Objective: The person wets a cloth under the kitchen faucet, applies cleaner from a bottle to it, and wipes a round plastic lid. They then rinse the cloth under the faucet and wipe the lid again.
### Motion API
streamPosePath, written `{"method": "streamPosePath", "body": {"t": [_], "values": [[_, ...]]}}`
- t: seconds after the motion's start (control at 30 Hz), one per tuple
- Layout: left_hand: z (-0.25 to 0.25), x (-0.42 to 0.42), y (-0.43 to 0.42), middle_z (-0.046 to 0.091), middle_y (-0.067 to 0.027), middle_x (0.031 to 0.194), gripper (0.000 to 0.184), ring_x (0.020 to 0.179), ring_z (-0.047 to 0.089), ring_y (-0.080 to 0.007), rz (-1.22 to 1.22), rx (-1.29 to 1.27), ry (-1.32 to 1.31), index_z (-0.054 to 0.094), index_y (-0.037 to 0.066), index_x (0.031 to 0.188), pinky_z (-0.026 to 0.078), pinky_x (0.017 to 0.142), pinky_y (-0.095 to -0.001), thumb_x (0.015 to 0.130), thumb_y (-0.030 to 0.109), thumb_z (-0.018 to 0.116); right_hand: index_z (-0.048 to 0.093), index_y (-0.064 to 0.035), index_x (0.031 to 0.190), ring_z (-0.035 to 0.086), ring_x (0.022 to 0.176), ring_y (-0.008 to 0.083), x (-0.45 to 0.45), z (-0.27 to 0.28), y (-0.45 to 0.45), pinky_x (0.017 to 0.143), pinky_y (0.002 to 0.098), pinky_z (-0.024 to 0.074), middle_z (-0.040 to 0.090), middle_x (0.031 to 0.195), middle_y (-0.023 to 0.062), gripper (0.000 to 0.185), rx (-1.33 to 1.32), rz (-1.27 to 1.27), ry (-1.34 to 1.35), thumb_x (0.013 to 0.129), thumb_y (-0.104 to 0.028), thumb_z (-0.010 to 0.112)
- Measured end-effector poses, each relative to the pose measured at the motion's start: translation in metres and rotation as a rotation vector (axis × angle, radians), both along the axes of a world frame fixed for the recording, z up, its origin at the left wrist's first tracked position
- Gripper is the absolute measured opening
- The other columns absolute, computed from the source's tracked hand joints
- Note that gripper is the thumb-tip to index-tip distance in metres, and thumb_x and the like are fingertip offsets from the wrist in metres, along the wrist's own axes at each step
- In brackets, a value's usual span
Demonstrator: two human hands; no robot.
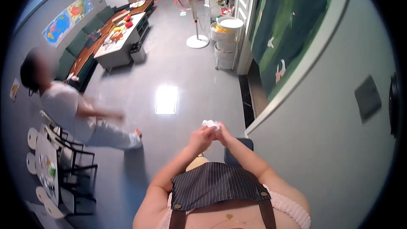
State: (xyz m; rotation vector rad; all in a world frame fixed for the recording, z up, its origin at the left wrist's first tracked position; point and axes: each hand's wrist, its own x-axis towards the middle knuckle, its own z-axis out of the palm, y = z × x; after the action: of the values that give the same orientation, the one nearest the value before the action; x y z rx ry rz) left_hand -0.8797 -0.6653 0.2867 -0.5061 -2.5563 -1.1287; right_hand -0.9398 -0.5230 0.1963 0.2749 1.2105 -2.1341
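My left hand (201,139) and my right hand (223,134) meet in front of my body, over the floor. Between them is a small crumpled white tissue or cloth (210,124); I cannot tell which. Fingers of both hands are closed around its lower part, and its top sticks out above them. A striped dark apron (220,184) covers my front. Below my right forearm stands a dark blue object (239,150), partly hidden. Part of a cream-coloured object (196,162) shows beneath my left forearm.
Another person (63,106) is mid-stride on the left, beside a table (44,167) with chairs. Farther off are a low white table (121,38), a waste bin (137,53), a standing fan (195,17) and a tiered rolling cart (225,44). A wall (326,144) rises close on my right.
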Motion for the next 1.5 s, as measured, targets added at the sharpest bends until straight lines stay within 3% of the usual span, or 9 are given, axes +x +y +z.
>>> {"method": "streamPosePath", "body": {"t": [0.4,0.67,0.7,0.87,0.93,1.03,1.13,1.3,1.5], "values": [[0.039,-0.362,0.082,0.056,-0.0143,0.117,0.058,0.086,0.064,-0.0324,-0.978,-0.251,-0.288,0.040,0.016,0.141,0.052,0.076,-0.0432,0.087,0.024,0.062,0.057,-0.0049,0.117,0.063,0.098,0.0292,-0.295,-0.008,0.138,0.082,0.0459,0.0527,0.063,0.114,0.0137,0.041,-0.344,-0.814,-0.172,0.096,-0.035,0.039],[-0.055,-0.653,0.036,0.059,-0.0142,0.121,0.039,0.104,0.062,-0.0311,-0.662,-0.259,-0.610,0.054,0.010,0.128,0.050,0.087,-0.0411,0.091,0.021,0.057,0.053,-0.0187,0.088,0.051,0.073,0.0134,-0.543,-0.074,0.267,0.056,0.0289,0.0428,0.048,0.076,-0.0030,0.019,-0.879,-0.683,0.427,0.094,-0.036,0.047],[-0.068,-0.692,0.013,0.062,-0.0128,0.117,0.036,0.101,0.063,-0.0280,-0.512,-0.091,-0.695,0.056,0.009,0.127,0.051,0.085,-0.0388,0.092,0.019,0.057,0.052,-0.0201,0.097,0.049,0.077,0.0121,-0.602,-0.052,0.263,0.062,0.0292,0.0433,0.047,0.081,-0.0039,0.021,-0.291,-0.868,0.261,0.094,-0.040,0.045],[-0.090,-0.818,-0.033,0.066,-0.0103,0.107,0.031,0.099,0.061,-0.0164,-0.147,0.272,-0.864,0.056,0.002,0.125,0.049,0.089,-0.0308,0.096,0.014,0.056,0.054,-0.0177,0.127,0.056,0.088,0.0100,-0.848,0.030,0.218,0.076,0.0260,0.0446,0.059,0.106,-0.0056,0.040,0.228,-1.055,0.219,0.096,-0.042,0.049],[-0.108,-0.871,-0.040,0.065,-0.0109,0.108,0.032,0.100,0.061,-0.0167,-0.047,0.407,-0.875,0.056,0.001,0.124,0.049,0.089,-0.0301,0.096,0.015,0.056,0.047,-0.0047,0.137,0.049,0.123,0.0153,-0.937,0.018,0.203,0.107,0.0290,0.0358,0.051,0.136,0.0022,0.049,-0.135,-1.036,0.352,0.099,-0.034,0.049],[-0.127,-0.981,-0.030,0.064,-0.0126,0.111,0.034,0.100,0.061,-0.0176,-0.030,0.427,-0.803,0.054,0.000,0.125,0.049,0.087,-0.0300,0.096,0.017,0.055,0.051,0.0021,0.130,0.050,0.122,0.0207,-1.061,-0.034,0.162,0.104,0.0306,0.0379,0.055,0.131,0.0103,0.043,-0.038,-0.790,0.382,0.098,-0.026,0.050],[-0.141,-1.122,-0.004,0.063,-0.0150,0.114,0.037,0.103,0.061,-0.0190,-0.045,0.382,-0.669,0.050,-0.002,0.128,0.050,0.086,-0.0309,0.096,0.018,0.054,0.052,-0.0106,0.130,0.045,0.127,0.0308,-1.138,-0.065,0.133,0.108,0.0428,0.0310,0.050,0.136,0.0111,0.044,1.365,-0.112,1.303,0.086,-0.009,0.051],[-0.184,-1.328,0.070,0.060,-0.0226,0.118,0.041,0.109,0.058,-0.0379,0.023,0.097,-0.158,0.047,-0.001,0.131,0.046,0.093,-0.0416,0.097,0.021,0.047,0.063,-0.0081,0.111,0.054,0.113,0.0284,-1.234,-0.085,0.099,0.100,0.0415,0.0368,0.061,0.115,0.0098,0.031,1.217,0.383,1.025,0.083,-0.015,0.051],[-0.190,-1.408,0.113,0.047,-0.0285,0.132,0.047,0.124,0.046,-0.0413,-0.117,0.288,-0.539,0.037,-0.005,0.137,0.036,0.104,-0.0424,0.098,0.021,0.040,0.063,-0.0115,0.116,0.046,0.125,0.0254,-1.286,-0.093,0.117,0.107,0.0434,0.0305,0.057,0.125,0.0087,0.041,1.321,0.575,1.404,0.076,-0.015,0.056]]}}
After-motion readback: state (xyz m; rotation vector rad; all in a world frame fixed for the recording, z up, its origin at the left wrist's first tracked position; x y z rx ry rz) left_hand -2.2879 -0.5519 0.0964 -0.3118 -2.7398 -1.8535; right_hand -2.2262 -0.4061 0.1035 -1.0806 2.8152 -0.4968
